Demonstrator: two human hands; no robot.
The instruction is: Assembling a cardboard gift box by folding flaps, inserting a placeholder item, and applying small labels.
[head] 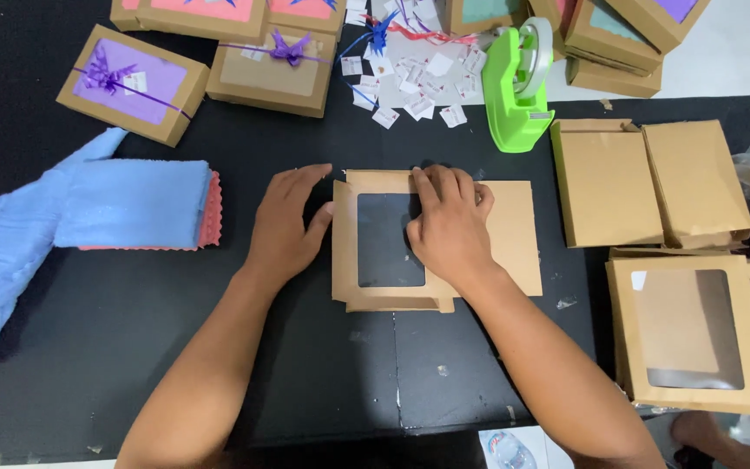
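1. Brown cardboard window box (392, 287), flattened, lies mid-table on the black mat (305, 373).
2. Right hand (449, 227) presses flat on it, hiding part of the window; left hand (286, 227) spread at its left edge.
3. Small white labels (410, 82) scattered behind, beside a green tape dispenser (514, 91).
4. Ribboned purple-window box (132, 82) far left.

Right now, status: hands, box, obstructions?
Left hand flat at the flat window box left edge. Right hand pressing on it. Tape dispenser and folded blue cloth lie apart.

Two bare forearms in view, no sleeves showing. Left hand (284, 221) and right hand (449, 227) both ungloved, no rings, no watch, short trimmed fingernails.
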